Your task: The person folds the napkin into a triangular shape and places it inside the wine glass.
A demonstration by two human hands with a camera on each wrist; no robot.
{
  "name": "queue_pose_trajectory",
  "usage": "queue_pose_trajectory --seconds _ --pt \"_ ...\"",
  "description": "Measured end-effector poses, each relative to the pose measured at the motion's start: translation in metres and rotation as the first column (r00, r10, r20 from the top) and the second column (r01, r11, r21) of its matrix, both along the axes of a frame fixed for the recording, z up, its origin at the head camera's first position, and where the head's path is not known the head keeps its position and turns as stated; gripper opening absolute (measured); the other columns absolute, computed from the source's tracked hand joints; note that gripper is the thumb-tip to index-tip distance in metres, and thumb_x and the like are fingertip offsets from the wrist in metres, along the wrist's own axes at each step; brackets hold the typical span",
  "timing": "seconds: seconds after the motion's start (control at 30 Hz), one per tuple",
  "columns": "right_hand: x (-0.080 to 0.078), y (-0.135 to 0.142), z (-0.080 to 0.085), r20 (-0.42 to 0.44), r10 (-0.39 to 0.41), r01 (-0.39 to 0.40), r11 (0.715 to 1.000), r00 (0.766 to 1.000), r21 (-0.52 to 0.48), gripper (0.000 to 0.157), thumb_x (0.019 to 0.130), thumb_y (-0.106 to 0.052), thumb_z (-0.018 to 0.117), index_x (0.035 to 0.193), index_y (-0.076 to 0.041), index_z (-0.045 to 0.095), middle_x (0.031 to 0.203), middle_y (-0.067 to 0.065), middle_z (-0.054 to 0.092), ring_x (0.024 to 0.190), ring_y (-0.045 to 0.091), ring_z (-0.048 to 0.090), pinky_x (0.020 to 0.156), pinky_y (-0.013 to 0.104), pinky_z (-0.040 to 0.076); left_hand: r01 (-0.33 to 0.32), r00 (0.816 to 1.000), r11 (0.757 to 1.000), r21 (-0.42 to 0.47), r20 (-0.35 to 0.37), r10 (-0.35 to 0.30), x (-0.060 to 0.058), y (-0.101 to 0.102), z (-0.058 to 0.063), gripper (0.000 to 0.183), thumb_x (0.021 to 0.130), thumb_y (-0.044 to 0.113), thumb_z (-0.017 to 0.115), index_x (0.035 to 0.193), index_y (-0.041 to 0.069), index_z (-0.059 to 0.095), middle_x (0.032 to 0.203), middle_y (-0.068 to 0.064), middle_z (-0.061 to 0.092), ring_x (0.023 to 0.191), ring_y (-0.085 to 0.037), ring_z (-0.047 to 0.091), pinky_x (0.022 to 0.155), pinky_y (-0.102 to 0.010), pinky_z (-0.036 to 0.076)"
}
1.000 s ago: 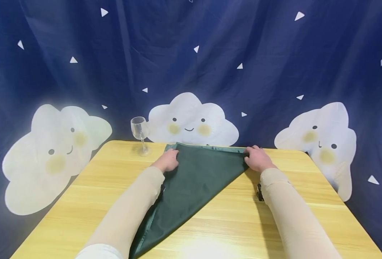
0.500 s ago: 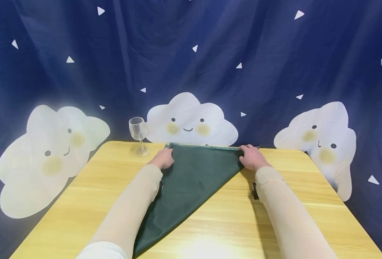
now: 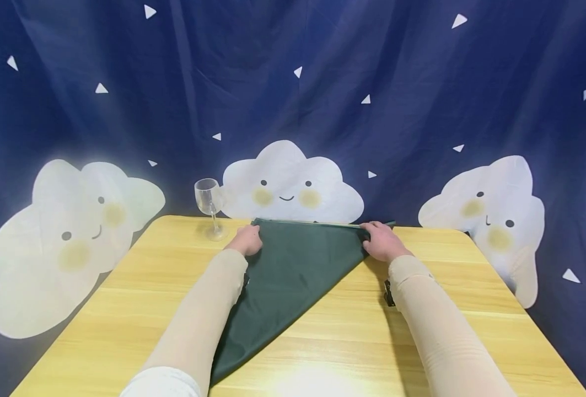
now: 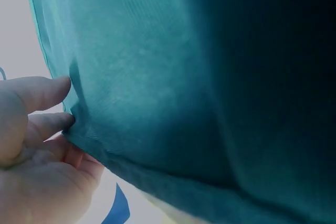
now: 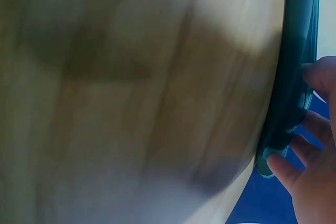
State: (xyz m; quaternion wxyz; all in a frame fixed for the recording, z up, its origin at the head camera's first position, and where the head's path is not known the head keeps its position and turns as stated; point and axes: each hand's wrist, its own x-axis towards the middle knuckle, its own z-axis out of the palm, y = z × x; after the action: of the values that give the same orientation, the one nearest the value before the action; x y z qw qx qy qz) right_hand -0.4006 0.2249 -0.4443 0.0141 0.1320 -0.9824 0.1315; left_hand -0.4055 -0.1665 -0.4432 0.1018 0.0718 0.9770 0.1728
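Beyond both grips, across the whole background: one curtain (image 3: 253, 55), dark blue, hanging in soft folds. Beneath the grips and out to either side: one table (image 3: 139, 292), pale yellow wood. Printed on the curtain, three clouds in all: one left cloud (image 3: 44, 281) well out from the left grip, one centre cloud (image 3: 293, 190) behind the stretch between grips, one right cloud (image 3: 491, 204) beyond the right grip.

Spread between the two grips and running from there toward the wearer: one cloth (image 3: 297, 264), dark green (paler, nearly teal, in the left wrist view), with a slanting edge from the right grip down to the left arm and a small tip poking out past the right grip. Reaching up to the grips: two sleeves (image 3: 446, 325), beige.

Left of the left grip, near but apart: one glass (image 3: 207, 197), clear, stemmed, upright. At the cloth, two hands: left hand (image 3: 246, 240) clamped on the far left corner, right hand (image 3: 383, 241) clamped on the far edge near the tip, thumb on the near side. Scattered beyond the grips on the curtain, white triangles (image 3: 149, 11), twelve in the head view.
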Motion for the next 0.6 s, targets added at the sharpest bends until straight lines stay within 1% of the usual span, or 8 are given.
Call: queue_pose_trajectory --seconds 0.1,0.2,0.37,0.47,0.6 --pt "-0.0009 -0.0020 -0.0014 0.018 -0.002 0.002 1.000 1.000 0.000 0.056 0.096 -0.014 0.058 0.149 -0.004 0.046 0.154 0.028 0.036 0.142 0.048 0.031 0.114 0.058 0.027 0.020 1.000 1.000 -0.022 0.009 -0.020 -0.0040 -0.0031 -0.0017 0.053 0.099 0.002 0.039 0.151 -0.010 0.036 0.156 -0.024 0.038 0.145 -0.041 0.031 0.119 -0.050 0.021" --pt "-0.0024 -0.0032 -0.0029 0.032 -0.001 0.001 1.000 0.999 0.001 0.058 0.096 -0.014 0.058 0.151 -0.005 0.043 0.156 0.028 0.032 0.144 0.047 0.027 0.115 0.059 0.026 0.033 0.999 0.999 -0.035 0.014 -0.032 -0.0069 -0.0052 -0.0022 0.052 0.099 0.002 0.038 0.150 -0.011 0.036 0.155 -0.026 0.038 0.144 -0.041 0.032 0.118 -0.050 0.022" --pt "-0.0061 -0.0053 -0.0060 0.050 0.003 -0.003 1.000 0.999 0.000 0.060 0.096 -0.014 0.057 0.153 -0.006 0.041 0.161 0.028 0.022 0.147 0.046 0.020 0.115 0.060 0.025 0.033 0.999 0.999 -0.039 -0.001 -0.033 -0.0061 -0.0073 0.0005 0.052 0.097 0.001 0.038 0.147 -0.014 0.037 0.151 -0.030 0.041 0.142 -0.043 0.034 0.117 -0.049 0.025" --pt "-0.0067 -0.0066 -0.0074 0.059 -0.005 0.006 1.000 0.998 -0.005 0.060 0.097 -0.014 0.057 0.154 -0.007 0.040 0.162 0.027 0.018 0.149 0.046 0.017 0.115 0.060 0.024 0.018 1.000 1.000 -0.021 -0.020 -0.018 -0.0035 -0.0080 0.0011 0.053 0.095 0.000 0.039 0.145 -0.017 0.038 0.150 -0.031 0.041 0.142 -0.044 0.035 0.118 -0.048 0.025" --pt "-0.0074 -0.0084 -0.0077 0.068 -0.008 0.009 1.000 0.998 -0.005 0.060 0.097 -0.015 0.057 0.154 -0.007 0.040 0.162 0.028 0.018 0.149 0.046 0.017 0.115 0.060 0.023 -0.020 0.999 0.999 0.029 -0.032 0.021 -0.0007 -0.0096 0.0003 0.054 0.094 -0.001 0.039 0.146 -0.018 0.036 0.150 -0.033 0.039 0.143 -0.045 0.033 0.118 -0.047 0.025"
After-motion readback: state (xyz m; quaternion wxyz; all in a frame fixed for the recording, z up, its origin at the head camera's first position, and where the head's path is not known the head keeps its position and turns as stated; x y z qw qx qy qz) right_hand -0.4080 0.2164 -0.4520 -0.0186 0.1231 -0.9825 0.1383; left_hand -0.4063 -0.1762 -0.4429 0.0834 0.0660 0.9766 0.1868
